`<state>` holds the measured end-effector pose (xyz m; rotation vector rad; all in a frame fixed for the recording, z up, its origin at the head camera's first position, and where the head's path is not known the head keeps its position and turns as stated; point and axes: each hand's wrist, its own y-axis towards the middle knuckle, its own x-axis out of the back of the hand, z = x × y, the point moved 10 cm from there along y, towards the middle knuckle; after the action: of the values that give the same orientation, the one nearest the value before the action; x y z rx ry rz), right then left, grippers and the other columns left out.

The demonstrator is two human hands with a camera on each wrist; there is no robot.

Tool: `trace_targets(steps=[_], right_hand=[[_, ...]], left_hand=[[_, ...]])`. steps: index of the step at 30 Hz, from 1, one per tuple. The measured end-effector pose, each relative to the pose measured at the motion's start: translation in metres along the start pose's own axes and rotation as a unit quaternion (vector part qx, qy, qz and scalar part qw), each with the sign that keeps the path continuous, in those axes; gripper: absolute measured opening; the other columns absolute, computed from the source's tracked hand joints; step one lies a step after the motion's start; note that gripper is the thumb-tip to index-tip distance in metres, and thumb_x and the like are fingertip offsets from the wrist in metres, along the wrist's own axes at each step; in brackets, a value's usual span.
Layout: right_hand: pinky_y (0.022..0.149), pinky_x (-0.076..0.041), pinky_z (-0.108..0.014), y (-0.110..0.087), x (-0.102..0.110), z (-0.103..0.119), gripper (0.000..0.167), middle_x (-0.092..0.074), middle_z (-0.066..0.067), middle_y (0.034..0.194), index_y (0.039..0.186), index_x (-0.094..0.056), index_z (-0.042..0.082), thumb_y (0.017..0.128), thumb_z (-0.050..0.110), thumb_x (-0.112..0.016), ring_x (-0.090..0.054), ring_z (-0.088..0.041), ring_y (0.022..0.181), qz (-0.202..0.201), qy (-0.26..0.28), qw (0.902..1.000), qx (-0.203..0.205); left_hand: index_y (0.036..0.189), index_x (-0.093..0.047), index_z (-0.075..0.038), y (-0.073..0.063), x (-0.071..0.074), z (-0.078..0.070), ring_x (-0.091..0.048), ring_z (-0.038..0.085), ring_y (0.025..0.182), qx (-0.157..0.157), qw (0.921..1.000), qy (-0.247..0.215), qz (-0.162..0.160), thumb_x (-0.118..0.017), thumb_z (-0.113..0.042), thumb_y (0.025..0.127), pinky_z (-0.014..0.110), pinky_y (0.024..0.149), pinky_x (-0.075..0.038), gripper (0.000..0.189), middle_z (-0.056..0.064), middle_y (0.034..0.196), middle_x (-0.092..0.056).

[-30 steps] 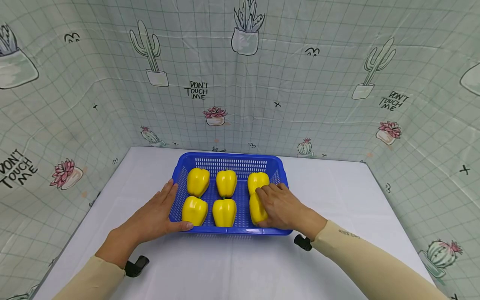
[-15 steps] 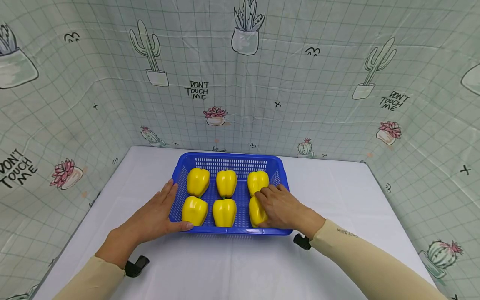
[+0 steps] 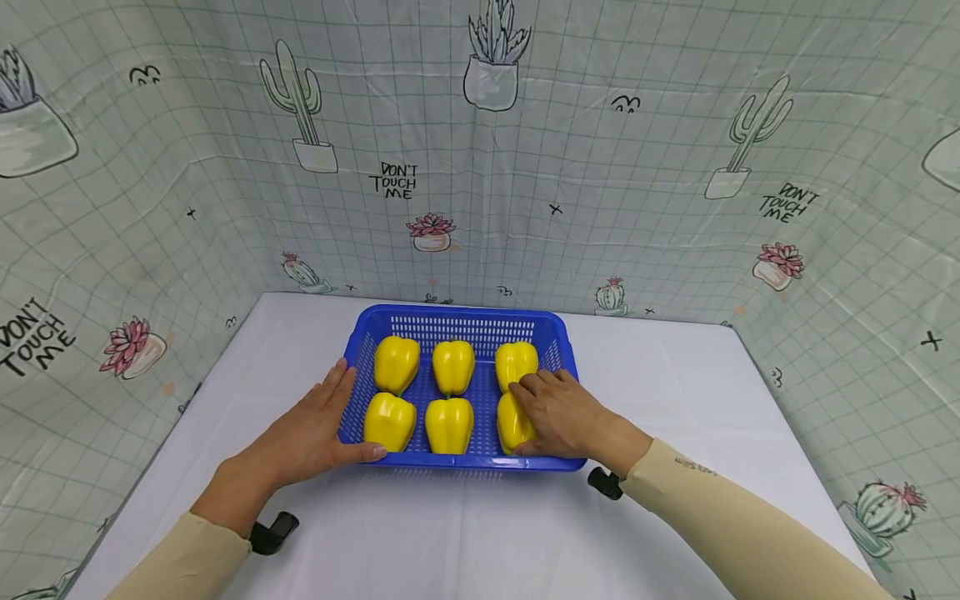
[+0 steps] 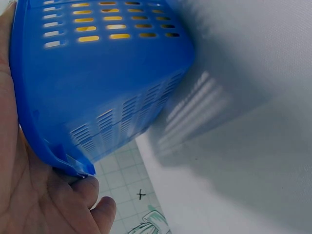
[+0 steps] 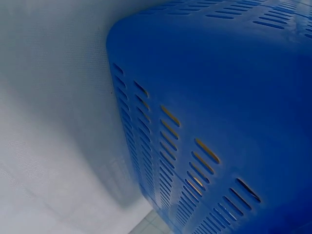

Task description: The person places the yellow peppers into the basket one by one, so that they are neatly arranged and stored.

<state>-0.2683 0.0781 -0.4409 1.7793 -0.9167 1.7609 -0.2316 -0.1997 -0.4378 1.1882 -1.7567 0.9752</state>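
Note:
A blue plastic basket (image 3: 480,461) with slotted walls stands on the table and holds several yellow bell peppers in two rows. My left hand (image 3: 307,433) rests on its left rim, fingers laid straight along the side and thumb on the front rim; the left wrist view shows the palm (image 4: 29,195) against the rim. My right hand (image 3: 566,408) grips the front right bell pepper (image 3: 513,423) from its right side inside the basket. Just behind that one sits another bell pepper (image 3: 516,363). In the right wrist view the basket wall (image 5: 219,87) hides the hand.
The basket stands on a white-covered table (image 3: 645,375). A cactus-print cloth (image 3: 570,150) rises behind the table and along both sides. Other bell peppers sit at the basket's left (image 3: 390,422) and middle (image 3: 448,425).
The right hand and its bell pepper have shifted very slightly to the left. The back right bell pepper has moved a touch away from me. The left hand and basket stay put.

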Motion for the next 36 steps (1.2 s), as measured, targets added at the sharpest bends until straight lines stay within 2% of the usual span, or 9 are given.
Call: trace_targets(steps=[16, 19, 24, 29, 33, 36], right_hand=[[0.116, -0.045, -0.055, -0.004, 0.004, -0.002, 0.096, -0.060, -0.018, 0.147, 0.151, -0.054, 0.001, 0.088, 0.072, -0.071, -0.056, -0.037, 0.136, -0.013, 0.012, 0.9998, -0.001], [0.116, -0.045, -0.055, -0.006, 0.007, -0.003, 0.098, -0.060, -0.018, 0.147, 0.151, -0.053, 0.000, 0.088, 0.074, -0.069, -0.056, -0.037, 0.135, -0.036, 0.013, 0.9993, -0.002], [0.114, -0.047, -0.056, -0.014, 0.018, -0.007, 0.096, -0.062, -0.019, 0.144, 0.150, -0.054, -0.001, 0.090, 0.073, -0.068, -0.059, -0.037, 0.131, -0.104, 0.005, 0.9944, -0.018], [0.113, -0.047, -0.060, -0.026, 0.028, -0.022, 0.092, -0.060, -0.020, 0.145, 0.151, -0.051, -0.001, 0.092, 0.067, -0.070, -0.058, -0.039, 0.133, -0.163, 0.017, 0.9845, -0.064], [0.113, -0.044, -0.064, -0.039, 0.028, -0.035, 0.088, -0.056, -0.023, 0.149, 0.152, -0.049, -0.002, 0.095, 0.061, -0.071, -0.054, -0.044, 0.136, -0.183, 0.042, 0.9768, -0.103], [0.113, -0.043, -0.066, -0.049, 0.025, -0.045, 0.087, -0.054, -0.026, 0.150, 0.152, -0.048, -0.004, 0.096, 0.059, -0.070, -0.052, -0.046, 0.138, -0.193, 0.050, 0.9712, -0.131]], left_hand=[[0.167, -0.012, 0.004, 0.000, 0.001, 0.001, -0.023, 0.059, 0.154, 0.000, 1.0000, 0.004, 0.000, -0.066, -0.084, 0.082, 0.071, 0.121, -0.030, 0.134, 0.025, 0.176, -0.004], [0.166, -0.013, 0.005, 0.000, 0.003, 0.000, -0.021, 0.058, 0.155, -0.002, 1.0000, 0.006, -0.002, -0.066, -0.084, 0.082, 0.070, 0.123, -0.028, 0.134, 0.025, 0.176, -0.005], [0.164, -0.018, 0.009, -0.001, 0.004, -0.001, -0.015, 0.052, 0.159, -0.015, 0.9997, 0.018, -0.007, -0.066, -0.085, 0.081, 0.067, 0.128, -0.017, 0.134, 0.029, 0.174, -0.009], [0.164, -0.020, 0.010, -0.002, 0.007, -0.001, -0.012, 0.051, 0.160, -0.016, 0.9995, 0.022, -0.014, -0.068, -0.082, 0.082, 0.069, 0.128, -0.010, 0.132, 0.031, 0.173, -0.010], [0.164, -0.020, 0.008, -0.007, 0.012, 0.004, -0.014, 0.050, 0.160, -0.010, 0.9993, 0.012, -0.036, -0.070, -0.075, 0.086, 0.070, 0.128, -0.010, 0.124, 0.030, 0.173, -0.013], [0.165, -0.022, 0.005, -0.013, 0.017, 0.013, -0.016, 0.049, 0.160, 0.002, 0.9983, 0.009, -0.057, -0.067, -0.069, 0.092, 0.070, 0.128, -0.012, 0.113, 0.029, 0.173, -0.017]])
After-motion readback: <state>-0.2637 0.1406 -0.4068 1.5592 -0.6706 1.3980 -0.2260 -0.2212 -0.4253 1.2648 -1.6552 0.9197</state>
